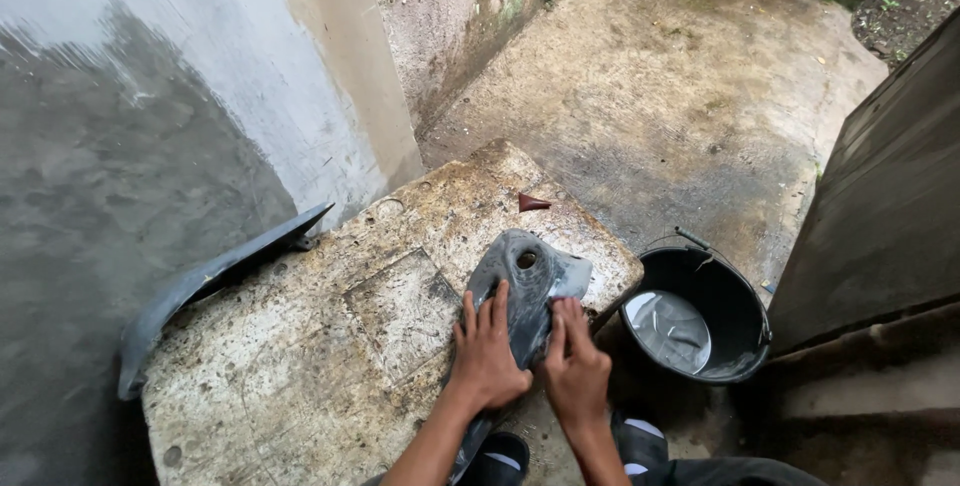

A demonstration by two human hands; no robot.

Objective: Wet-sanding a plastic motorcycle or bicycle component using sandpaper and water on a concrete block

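Head view, looking down on a rough concrete slab [300,366] set against a damp wall [150,96].

Dark grey plastic panel [520,281] — curved, with a round hole near its upper end — lies lengthwise across the slab's right edge, its lower end running down past the edge between the two forearms.

Left hand [487,346]: palm down, fingers spread flat on the panel's left side, pressing rather than wrapped around it.

Right hand [575,366]: fingers curled, closed on the panel's right edge just below a pale wet patch. Whether a cloth sits under this hand, cannot tell.

Second grey plastic panel [215,276] leans at the slab's left, against the wall. Small reddish scrap [531,203] on the slab above the hands. Black bucket [735,296] with water stands on the ground just right of the slab.
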